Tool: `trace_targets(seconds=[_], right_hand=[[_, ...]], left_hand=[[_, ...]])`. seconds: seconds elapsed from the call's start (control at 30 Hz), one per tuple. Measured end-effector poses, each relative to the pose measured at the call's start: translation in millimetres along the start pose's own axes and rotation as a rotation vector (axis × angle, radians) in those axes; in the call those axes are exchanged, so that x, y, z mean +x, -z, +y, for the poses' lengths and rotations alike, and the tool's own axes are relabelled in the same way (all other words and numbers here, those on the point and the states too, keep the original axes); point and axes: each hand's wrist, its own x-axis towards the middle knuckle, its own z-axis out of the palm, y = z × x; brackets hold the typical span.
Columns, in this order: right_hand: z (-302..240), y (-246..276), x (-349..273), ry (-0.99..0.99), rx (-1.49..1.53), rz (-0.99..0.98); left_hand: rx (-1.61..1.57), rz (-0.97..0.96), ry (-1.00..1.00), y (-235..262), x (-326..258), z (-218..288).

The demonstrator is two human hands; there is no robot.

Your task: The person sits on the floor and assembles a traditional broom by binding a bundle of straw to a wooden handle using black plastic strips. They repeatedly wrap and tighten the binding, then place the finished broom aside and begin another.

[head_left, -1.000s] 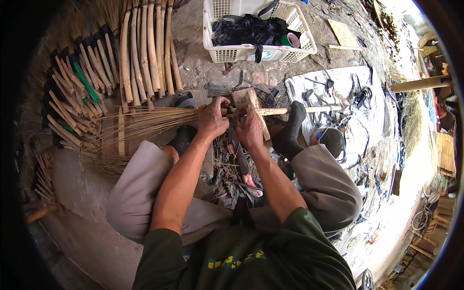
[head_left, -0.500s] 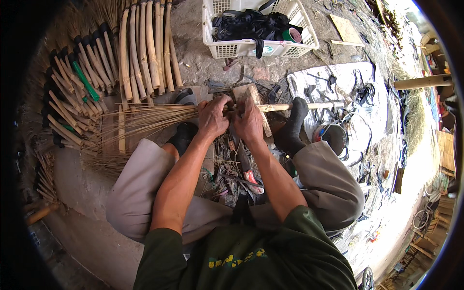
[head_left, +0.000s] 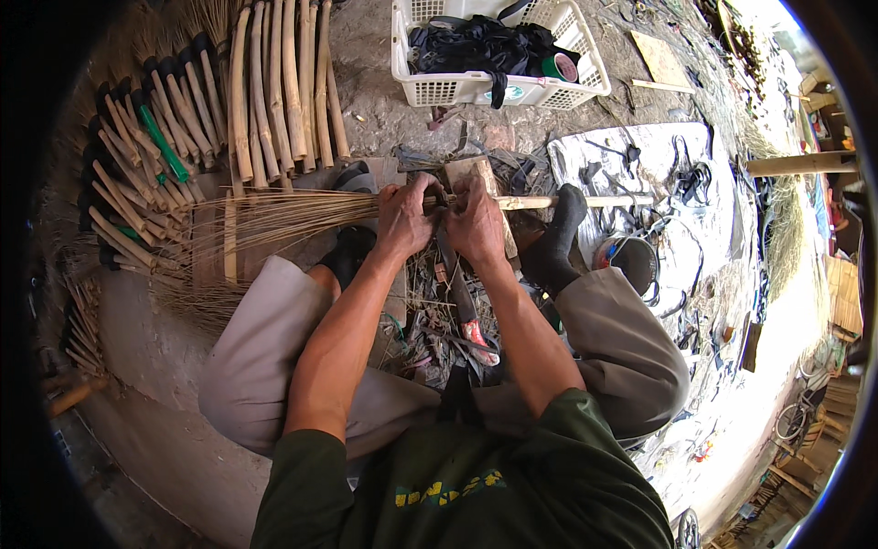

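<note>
A broom lies crosswise before me, its thin tan bristles (head_left: pixel 293 207) fanning to the left and its bamboo handle (head_left: pixel 608 200) running to the right. My left hand (head_left: pixel 408 217) is closed round the place where bristles and handle meet. Beside it, nearly touching, my right hand (head_left: pixel 475 222) is closed on the handle end of the same joint. What the fingertips pinch between them is hidden. My dark-socked right foot (head_left: pixel 560 240) rests against the handle. Below my hands a knife (head_left: pixel 466 309) with a red and white grip lies among scraps.
Bundled brooms with bamboo handles (head_left: pixel 274 91) are stacked at the left. A white plastic basket (head_left: pixel 457 90) of black strips and a green tape roll (head_left: pixel 559 68) stands at the far side. To the right are a pale sheet (head_left: pixel 585 146) with black strips and a dark round container (head_left: pixel 631 261).
Both hands stay at the broom's joint, with the fingers slightly shifted. The whole view has moved a little; the broom keeps its place under my foot.
</note>
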Motion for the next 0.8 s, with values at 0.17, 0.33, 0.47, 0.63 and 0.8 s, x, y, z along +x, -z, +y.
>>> trace_targets(seconds=[0.17, 0.33, 0.47, 0.63, 0.8], right_hand=[[0, -2, 0, 0.044, -0.036, 0.020], [0, 0, 3, 0.028, -0.061, -0.031], [-1, 2, 5, 0.052, -0.092, -0.065], [-4, 3, 6, 0.075, -0.226, -0.083], [3, 4, 2, 0.000, -0.014, -0.088]], left_hand=[[0.029, -0.056, 0.054, 4, 2, 6], [0.113, -0.074, -0.013, 5, -1, 5], [0.155, -0.017, -0.107, -3, -5, -8], [0.053, 0.122, -0.209, -11, -4, -20], [0.138, 0.056, -0.136, -7, -5, -11]])
